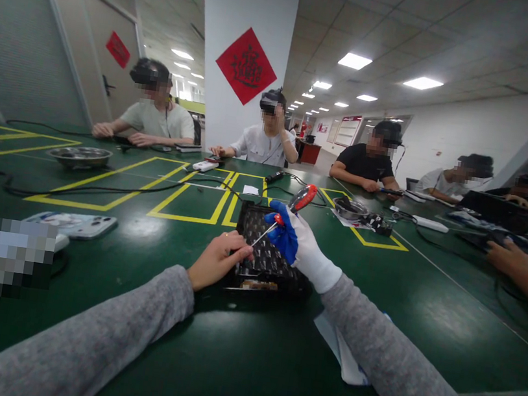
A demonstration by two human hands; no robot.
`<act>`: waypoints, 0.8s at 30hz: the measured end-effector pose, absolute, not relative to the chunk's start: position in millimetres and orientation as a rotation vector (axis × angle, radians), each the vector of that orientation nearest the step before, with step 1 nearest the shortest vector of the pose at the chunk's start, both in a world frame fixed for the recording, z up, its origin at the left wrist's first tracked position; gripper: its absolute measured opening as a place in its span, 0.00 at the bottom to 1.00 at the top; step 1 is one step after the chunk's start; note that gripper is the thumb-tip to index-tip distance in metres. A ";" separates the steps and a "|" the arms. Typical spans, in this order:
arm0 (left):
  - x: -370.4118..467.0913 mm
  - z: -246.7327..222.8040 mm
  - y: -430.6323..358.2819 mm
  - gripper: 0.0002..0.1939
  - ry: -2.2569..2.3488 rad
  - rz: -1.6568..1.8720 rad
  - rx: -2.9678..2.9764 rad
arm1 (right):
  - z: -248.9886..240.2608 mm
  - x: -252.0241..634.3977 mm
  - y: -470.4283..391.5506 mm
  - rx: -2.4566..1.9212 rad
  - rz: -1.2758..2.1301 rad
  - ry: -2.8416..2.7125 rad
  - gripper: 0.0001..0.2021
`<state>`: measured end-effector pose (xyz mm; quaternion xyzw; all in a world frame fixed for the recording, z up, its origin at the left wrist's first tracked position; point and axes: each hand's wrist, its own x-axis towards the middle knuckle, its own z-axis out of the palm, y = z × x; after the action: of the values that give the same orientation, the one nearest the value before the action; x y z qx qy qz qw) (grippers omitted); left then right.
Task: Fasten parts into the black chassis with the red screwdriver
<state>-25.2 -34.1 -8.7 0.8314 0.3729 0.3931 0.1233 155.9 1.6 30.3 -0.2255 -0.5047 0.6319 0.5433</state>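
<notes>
On the table in front of me lies a black rectangular plastic casing (263,234) with a ribbed, patterned inside and a brownish part at its near end. My right hand (300,239), in a white glove with blue-coated fingers, is closed round a red-and-black screwdriver (303,198). The thin shaft slants down to the left across the casing. At its lower end is my bare left hand (225,255), resting over the casing's left edge. Its thumb and fingers are drawn together close to the shaft's tip; what they pinch is hidden.
A metal bowl (80,156) stands at the left, and another bowl (351,208) at the right. A phone (78,224) lies left of my arm. Black cables (98,191) cross the table. A pale cloth (344,347) lies under my right forearm. Several people sit around the table.
</notes>
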 end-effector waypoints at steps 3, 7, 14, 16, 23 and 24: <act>-25.1 -8.3 -34.5 0.20 1.048 1.083 2.417 | 24.4 151.5 2.7 -0.509 1.623 -1.159 0.18; -23.9 -10.6 -32.6 0.17 0.977 1.062 2.374 | 16.3 151.4 -1.6 -0.551 1.611 -1.168 0.22; -26.2 -12.7 -31.5 0.16 0.922 1.012 2.268 | 9.9 152.5 -1.6 -0.470 1.743 -1.120 0.20; -26.3 -13.3 -32.6 0.16 0.911 0.984 2.262 | 8.6 152.1 -4.3 -0.460 1.693 -1.141 0.20; -28.3 -16.8 -30.5 0.13 0.971 1.000 2.169 | 9.8 149.0 -11.9 -0.557 1.606 -1.152 0.15; -28.9 -16.4 -30.0 0.13 0.955 0.990 2.167 | 10.0 149.1 -10.5 -0.541 1.644 -1.131 0.15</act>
<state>-28.9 -30.0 -16.4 0.8095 0.3569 0.3699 0.2836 149.1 -10.5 10.0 -0.2247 -0.4699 0.6831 0.5119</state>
